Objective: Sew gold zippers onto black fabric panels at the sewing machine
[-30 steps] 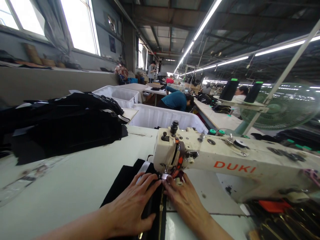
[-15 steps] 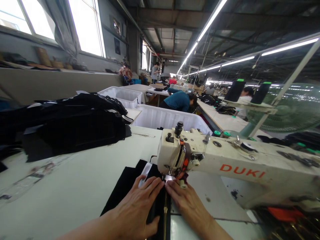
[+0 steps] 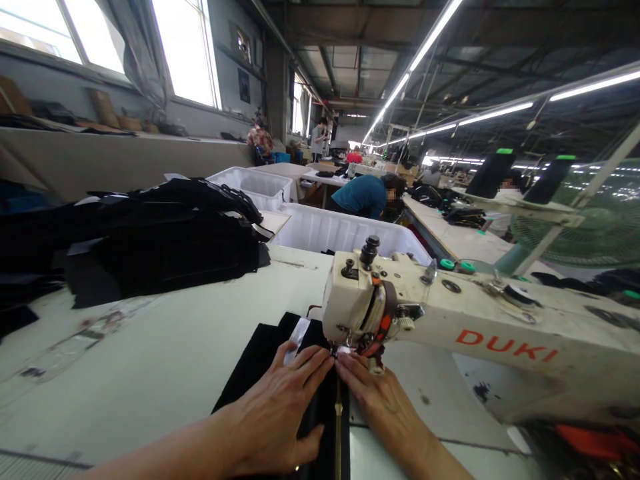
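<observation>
A piece of black fabric with a gold zipper lies on the sewing table under the head of a cream DUKI sewing machine. My left hand lies flat on the fabric, fingers stretched toward the needle. My right hand rests flat just right of the zipper, fingertips at the presser foot. Both hands press the cloth and hold nothing.
A heap of black garments sits on the table at the left. White plastic bins stand behind it. A green fan is at the right. Other people work at tables farther back.
The view has shifted slightly, so machine and hands sit a little farther right. Both hands stay flat on the fabric at the needle.
</observation>
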`<state>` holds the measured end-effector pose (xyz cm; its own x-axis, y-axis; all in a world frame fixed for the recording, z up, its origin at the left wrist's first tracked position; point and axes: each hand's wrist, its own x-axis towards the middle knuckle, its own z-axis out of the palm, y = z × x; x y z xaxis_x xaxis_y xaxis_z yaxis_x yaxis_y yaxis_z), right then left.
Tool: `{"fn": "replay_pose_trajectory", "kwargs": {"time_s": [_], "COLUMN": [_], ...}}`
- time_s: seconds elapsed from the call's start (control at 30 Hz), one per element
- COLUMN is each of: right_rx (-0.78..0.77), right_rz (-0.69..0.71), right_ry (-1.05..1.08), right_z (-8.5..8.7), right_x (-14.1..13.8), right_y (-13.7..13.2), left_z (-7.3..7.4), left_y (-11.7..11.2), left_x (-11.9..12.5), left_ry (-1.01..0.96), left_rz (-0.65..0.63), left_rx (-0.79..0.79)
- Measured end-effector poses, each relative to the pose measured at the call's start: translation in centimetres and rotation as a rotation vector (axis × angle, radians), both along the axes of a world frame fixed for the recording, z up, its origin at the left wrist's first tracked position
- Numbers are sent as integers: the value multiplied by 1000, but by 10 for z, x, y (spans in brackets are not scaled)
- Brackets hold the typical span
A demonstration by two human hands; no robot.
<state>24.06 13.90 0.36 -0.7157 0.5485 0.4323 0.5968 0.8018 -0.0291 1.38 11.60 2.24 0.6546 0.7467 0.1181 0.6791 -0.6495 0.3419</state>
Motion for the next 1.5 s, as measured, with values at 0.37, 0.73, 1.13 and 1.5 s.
{"fn": "replay_pose_trajectory", "kwargs": {"time_s": [0.37,0.73,1.13,1.5], "right_rx": [-20,-308,-358,-513], "right_rz": [-56,-203,-143,-312], "right_ry": [1,106,311,748], "right_z": [-14,15,-5,65], "right_x": [1,7,-19,42], "right_y": [3,-66,-149,-78], "left_z": [-1,-1,40,55], "left_y": [4,-81,-81,-86], "left_x": [-3,-7,-23,-11], "left_ry": [12,64,-533,-544], "left_rz": [-8,-129,329,372], "left_rx": [6,-35,-414,-359]}}
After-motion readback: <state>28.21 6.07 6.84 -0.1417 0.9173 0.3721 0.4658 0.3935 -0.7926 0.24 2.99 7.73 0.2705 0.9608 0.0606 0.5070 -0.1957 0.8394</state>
